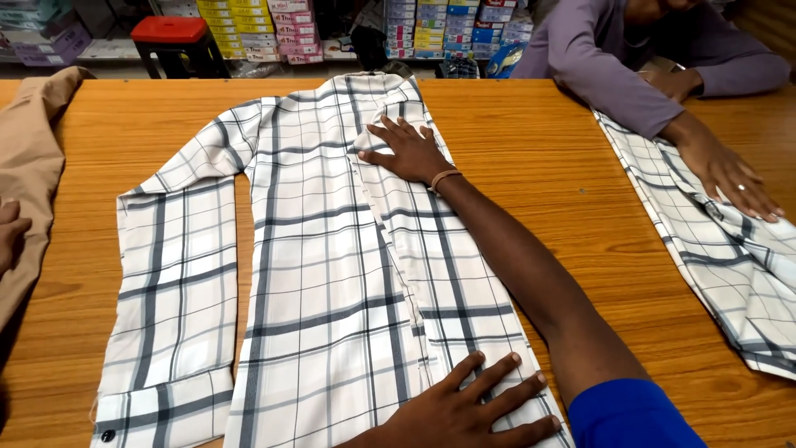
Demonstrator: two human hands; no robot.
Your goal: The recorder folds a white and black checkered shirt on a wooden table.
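A white shirt with dark plaid lines (315,274) lies flat on the wooden table (539,149), back up, its right side folded inward and its left sleeve stretched down the left. My right hand (406,149) rests flat near the collar, on top of the folded side, fingers spread, arm reaching across from the lower right. At the hem, my left hand (468,406) presses flat on the same folded edge with its fingers apart. Neither hand grips anything.
Across the table at the right, a person in a purple top (597,58) presses a hand (730,174) on a second plaid shirt (721,241). A tan garment (29,158) lies at the left with another person's hand (10,232) on it. Behind stand a red stool (170,33) and shelves of boxes (448,25).
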